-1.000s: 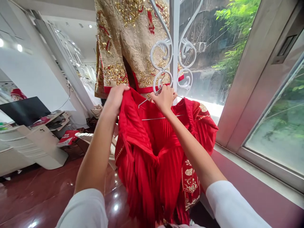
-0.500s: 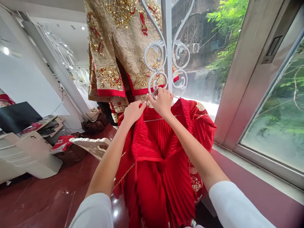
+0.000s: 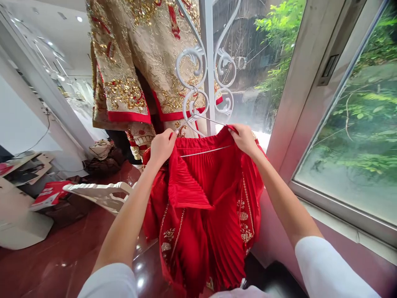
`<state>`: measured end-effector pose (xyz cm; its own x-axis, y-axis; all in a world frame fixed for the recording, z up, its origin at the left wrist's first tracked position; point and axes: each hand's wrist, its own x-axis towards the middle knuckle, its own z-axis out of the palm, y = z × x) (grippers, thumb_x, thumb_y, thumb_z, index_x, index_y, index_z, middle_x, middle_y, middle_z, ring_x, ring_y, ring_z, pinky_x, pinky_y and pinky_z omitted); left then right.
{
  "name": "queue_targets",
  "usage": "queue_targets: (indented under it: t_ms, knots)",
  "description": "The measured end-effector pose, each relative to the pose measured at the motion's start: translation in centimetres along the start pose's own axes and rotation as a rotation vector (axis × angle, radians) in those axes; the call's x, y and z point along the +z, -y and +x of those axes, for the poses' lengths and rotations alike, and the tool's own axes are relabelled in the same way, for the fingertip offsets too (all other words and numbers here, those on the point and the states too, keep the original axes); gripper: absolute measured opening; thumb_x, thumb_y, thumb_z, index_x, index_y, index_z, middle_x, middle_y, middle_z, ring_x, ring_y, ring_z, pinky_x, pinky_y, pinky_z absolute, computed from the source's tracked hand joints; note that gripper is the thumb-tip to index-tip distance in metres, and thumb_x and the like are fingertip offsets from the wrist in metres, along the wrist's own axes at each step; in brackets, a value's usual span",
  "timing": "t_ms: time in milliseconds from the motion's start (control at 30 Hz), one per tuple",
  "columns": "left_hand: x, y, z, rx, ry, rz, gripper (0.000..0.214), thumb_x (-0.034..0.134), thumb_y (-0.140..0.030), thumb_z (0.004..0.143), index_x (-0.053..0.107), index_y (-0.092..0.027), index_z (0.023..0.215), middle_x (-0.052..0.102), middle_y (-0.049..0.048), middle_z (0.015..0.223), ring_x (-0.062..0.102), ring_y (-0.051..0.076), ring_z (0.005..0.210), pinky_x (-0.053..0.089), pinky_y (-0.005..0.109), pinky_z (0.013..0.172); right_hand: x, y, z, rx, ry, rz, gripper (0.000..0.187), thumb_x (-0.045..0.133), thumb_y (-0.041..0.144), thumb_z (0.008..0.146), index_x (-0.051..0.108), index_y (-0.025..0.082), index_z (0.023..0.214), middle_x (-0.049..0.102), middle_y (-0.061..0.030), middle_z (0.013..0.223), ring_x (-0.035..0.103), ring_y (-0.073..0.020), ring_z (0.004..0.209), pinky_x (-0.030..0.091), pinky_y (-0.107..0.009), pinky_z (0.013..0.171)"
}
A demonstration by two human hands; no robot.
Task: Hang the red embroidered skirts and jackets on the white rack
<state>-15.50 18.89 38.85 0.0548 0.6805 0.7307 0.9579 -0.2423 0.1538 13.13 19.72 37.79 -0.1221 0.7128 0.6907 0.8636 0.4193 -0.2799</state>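
A red pleated skirt [image 3: 204, 198] with gold embroidery hangs from a white wire hanger [image 3: 203, 124]. The hanger's hook sits in a curl of a white wrought-iron scroll stand [image 3: 206, 70]. My left hand [image 3: 161, 145] is closed on the skirt's waistband at the left end of the hanger. My right hand [image 3: 243, 138] is closed on the waistband at the right end. A fold of the waistband flops forward between my hands. Above, a gold and red embroidered jacket [image 3: 139, 62] hangs on the same stand.
A large window [image 3: 350, 124] with a sill runs along the right. A white chair [image 3: 99, 192] lies on the glossy dark red floor [image 3: 62, 256] at left. White furniture [image 3: 18, 215] with magazines stands at far left.
My right hand left the hanger hook and went right to the waistband's end. My left hand shifted from beside the hook to the left end. The skirt now spreads wider on the hanger.
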Motion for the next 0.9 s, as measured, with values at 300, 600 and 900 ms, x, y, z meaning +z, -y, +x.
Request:
queue_targets:
  t_ms: [300,600,900]
  knots:
    - [1.4,-0.3,-7.0,0.032,-0.324,-0.209,0.044,0.033,-0.034,0.092,0.046,-0.018,0.132,0.047,0.0121,0.139,0.039,0.023,0.131,0.023,0.041,0.111,0.8,-0.2,-6.0,0.092,-0.279,-0.090,0.052,0.031,0.039,0.093,0.034,0.018,0.140,0.035,-0.0139,0.145,0.027,-0.0264,0.134,0.029,-0.048,0.104]
    - [3.8,0.2,-18.6,-0.059,-0.200,-0.206,0.037,0.050,-0.033,0.086,0.052,-0.025,0.122,0.038,0.0122,0.141,0.033,0.031,0.133,0.031,0.051,0.109,0.4,-7.0,-14.2,0.163,-0.189,-0.211,0.038,0.044,0.024,0.083,0.053,0.016,0.119,0.060,-0.0146,0.111,0.055,-0.0256,0.100,0.039,-0.039,0.087]
    - [4.3,-3.2,-20.7,-0.265,-0.322,-0.358,0.028,0.051,-0.027,0.085,0.060,-0.012,0.108,0.067,0.0130,0.098,0.064,0.022,0.088,0.053,0.036,0.080,1.5,-5.3,-15.4,0.202,-0.421,-0.208,0.020,0.046,0.023,0.079,0.059,0.016,0.092,0.062,-0.0076,0.078,0.055,-0.0200,0.071,0.039,-0.029,0.065]
